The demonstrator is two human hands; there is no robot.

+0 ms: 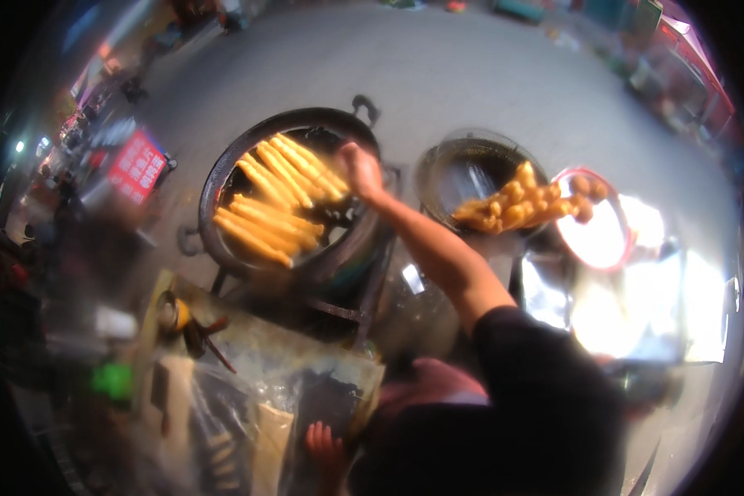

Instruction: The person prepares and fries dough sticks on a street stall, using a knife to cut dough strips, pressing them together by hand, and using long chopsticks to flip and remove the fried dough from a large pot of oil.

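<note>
Over the right rim of a large black wok (223, 169) I hold my right hand (360, 171), its fingers closed; whatever is in them is hidden or too small to make out. Several golden fried dough sticks (285, 174) lie in the wok's dark oil in two groups. My left hand (326, 446) is low in the picture, fingers stretched out, by the near edge of a worktable (285, 339). Beside it on the table lies a long pale strip of dough (270, 446), with clear plastic sheeting (240, 397) and smaller dough pieces (221, 459) to the left.
Right of the wok stands a round dark pan (438, 178) with a pile of browned fried food (517, 202). A red-rimmed white basin (595, 236) adjoins it. A yellow round object (174, 314) sits at the table's far left corner. Further left are a red sign (140, 168) and a blurred green object (112, 380).
</note>
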